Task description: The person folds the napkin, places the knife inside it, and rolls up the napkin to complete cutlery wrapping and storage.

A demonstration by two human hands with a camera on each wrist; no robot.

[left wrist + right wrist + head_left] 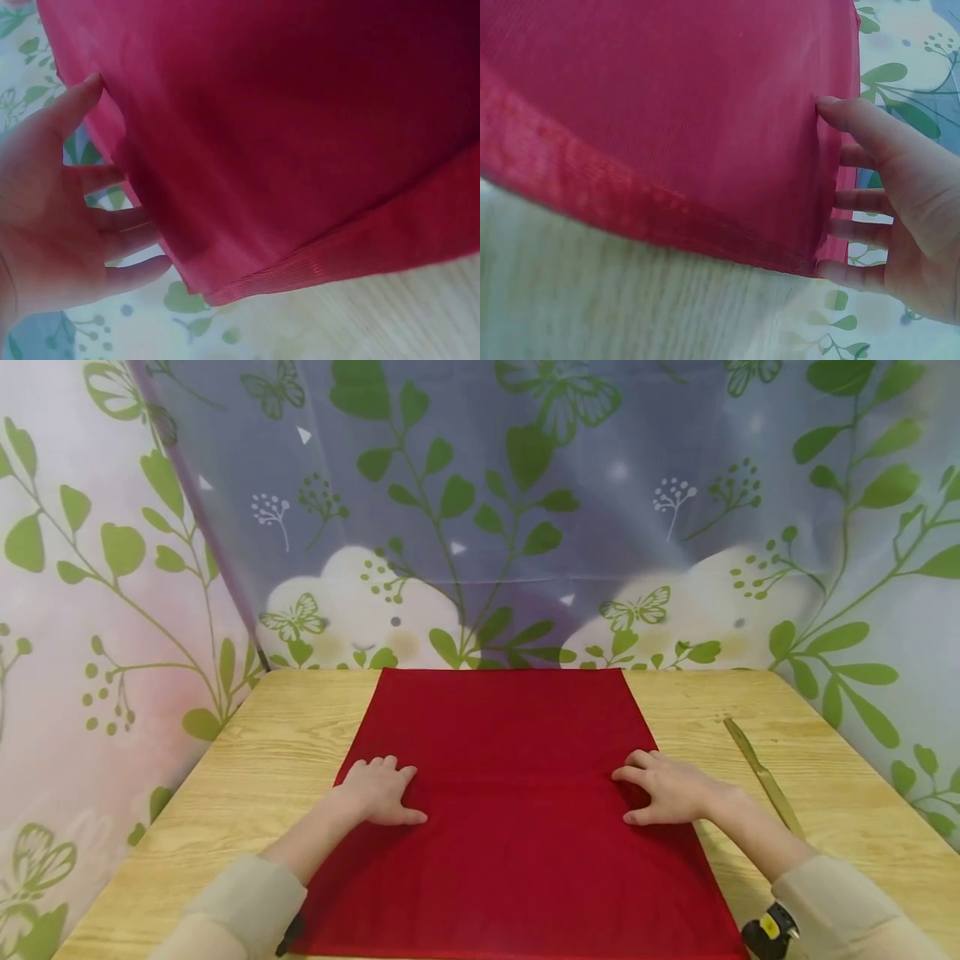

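A red cloth lies spread out down the middle of the table, with a faint crease across it at the height of the hands. On its left side rests my left hand, thumb and fingers apart, fingertips on the fabric. My right hand touches the opposite side edge, its fingers lightly bent and spread. The left wrist view shows thumb and fingertips against the cloth near a corner. In the right wrist view the fingertips likewise meet the edge of the cloth, where a darker border band runs along it.
A gold-coloured table knife lies on the wooden table to the right of the cloth, close to my right forearm. Behind the table hangs a printed curtain with leaves and butterflies. A black wrist device sits under my right sleeve.
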